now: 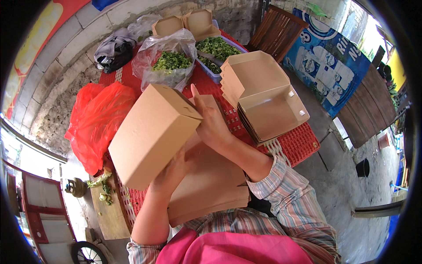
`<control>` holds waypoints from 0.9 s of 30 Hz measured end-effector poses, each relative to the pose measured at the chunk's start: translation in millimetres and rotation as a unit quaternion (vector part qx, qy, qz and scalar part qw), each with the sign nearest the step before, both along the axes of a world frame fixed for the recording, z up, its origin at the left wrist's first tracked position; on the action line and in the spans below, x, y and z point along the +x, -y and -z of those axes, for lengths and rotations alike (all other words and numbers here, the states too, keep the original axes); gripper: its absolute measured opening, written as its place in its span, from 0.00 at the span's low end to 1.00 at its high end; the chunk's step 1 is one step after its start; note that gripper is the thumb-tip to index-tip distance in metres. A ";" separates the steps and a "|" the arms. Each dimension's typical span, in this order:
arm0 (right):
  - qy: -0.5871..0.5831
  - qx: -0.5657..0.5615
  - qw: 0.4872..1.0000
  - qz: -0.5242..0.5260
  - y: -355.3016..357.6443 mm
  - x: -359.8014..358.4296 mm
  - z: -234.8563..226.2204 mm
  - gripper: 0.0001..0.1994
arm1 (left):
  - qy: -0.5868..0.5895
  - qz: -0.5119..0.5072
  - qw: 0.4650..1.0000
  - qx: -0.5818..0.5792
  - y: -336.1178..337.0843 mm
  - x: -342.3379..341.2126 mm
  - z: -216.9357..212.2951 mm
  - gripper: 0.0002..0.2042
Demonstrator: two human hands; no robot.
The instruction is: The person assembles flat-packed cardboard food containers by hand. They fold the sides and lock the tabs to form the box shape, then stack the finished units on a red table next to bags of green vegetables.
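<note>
**Folded kraft box held up over the red counter**

Brown cardboard box [151, 134], closed, tilted, held in the air above the lap and the near edge of the counter [303, 143]. Left hand [169, 174] supports it from below, fingers curled around the lower edge. Right hand [211, 123] presses on the upper right corner, thumb up along the flap, fingers closed on the board.

Judged: light, thin card, stiff along creases but easily dented on flat panels; dry, not slippery. Best held at edges and corners, as now.

Beneath the hands: stack of flat unfolded box blanks [211, 185]. To the right: nested stack of open boxes [263, 99]. Farther off: clear bag of chopped greens [169, 61], blue tray of greens [220, 50], two more open boxes [187, 24]. Left: red plastic bag [99, 121]
</note>
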State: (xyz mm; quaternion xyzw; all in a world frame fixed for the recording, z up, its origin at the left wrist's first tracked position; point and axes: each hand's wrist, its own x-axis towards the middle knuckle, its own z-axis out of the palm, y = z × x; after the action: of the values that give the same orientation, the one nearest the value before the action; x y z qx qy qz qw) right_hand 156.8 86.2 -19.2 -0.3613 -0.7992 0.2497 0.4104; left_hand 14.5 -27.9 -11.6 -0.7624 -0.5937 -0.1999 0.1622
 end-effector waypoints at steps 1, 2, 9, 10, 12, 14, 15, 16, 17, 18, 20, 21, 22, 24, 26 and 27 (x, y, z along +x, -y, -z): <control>0.004 -0.049 0.999 -0.003 0.7 0.1 -3.1 0.36 | -0.009 0.001 1.000 0.020 -0.1 -0.2 -0.3 0.23; -0.033 -0.058 0.997 -0.024 2.6 1.2 -7.0 0.34 | 0.012 -0.017 1.000 0.023 -6.7 -0.5 -4.0 0.17; -0.192 0.074 0.971 -0.123 11.9 5.2 -16.3 0.29 | 0.200 0.064 0.977 0.048 -15.5 -5.7 -25.1 0.17; -0.190 0.084 0.970 -0.123 16.5 5.0 -20.8 0.29 | 0.213 0.066 0.973 0.051 -14.9 -7.1 -26.1 0.16; -0.195 0.138 0.965 -0.110 18.0 3.1 -24.9 0.29 | 0.240 0.073 0.967 0.056 -14.2 -9.2 -27.7 0.15; -0.195 0.160 0.963 -0.096 18.5 5.1 -26.7 0.28 | 0.270 0.076 0.959 0.030 -11.8 -4.2 -31.7 0.14; -0.196 0.171 0.961 -0.091 19.0 5.5 -27.5 0.28 | 0.286 0.076 0.955 0.017 -9.7 -1.8 -33.9 0.14; -0.200 0.159 0.962 -0.094 19.6 5.5 -27.9 0.27 | 0.291 0.072 0.954 0.006 -8.1 -0.1 -35.4 0.13; -0.204 0.146 0.963 -0.096 20.3 5.2 -28.1 0.26 | 0.296 0.067 0.953 -0.005 -6.7 1.5 -36.7 0.13; -0.207 0.135 0.964 -0.099 20.9 5.3 -28.8 0.25 | 0.302 0.064 0.951 -0.015 -6.2 2.2 -37.4 0.12; -0.211 0.110 0.966 -0.099 21.8 6.8 -29.4 0.22 | 0.318 0.083 0.944 -0.011 -8.1 1.3 -34.1 0.12; -0.213 0.098 0.967 -0.099 21.9 7.9 -29.6 0.21 | 0.326 0.093 0.941 -0.009 -9.4 0.9 -32.3 0.12; -0.214 0.113 0.965 -0.101 21.2 8.5 -30.4 0.20 | 0.320 0.096 0.943 -0.008 -10.0 0.6 -31.6 0.12; -0.216 0.141 0.960 -0.104 19.1 9.3 -32.2 0.18 | 0.308 0.100 0.946 -0.007 -10.7 -0.2 -31.1 0.12; -0.221 0.122 0.962 -0.106 19.1 9.9 -32.3 0.16 | 0.286 0.106 0.952 -0.003 -11.9 -0.8 -32.0 0.13; -0.224 0.113 0.962 -0.107 19.2 10.0 -32.0 0.15 | 0.274 0.109 0.955 0.000 -12.4 -1.2 -32.1 0.13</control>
State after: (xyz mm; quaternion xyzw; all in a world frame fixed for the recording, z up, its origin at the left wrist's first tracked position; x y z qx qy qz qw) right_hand 166.8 67.1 12.9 -0.1599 -0.7439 0.2751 0.5876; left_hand 13.4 -15.5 20.4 -0.7386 -0.5282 -0.4178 -0.0300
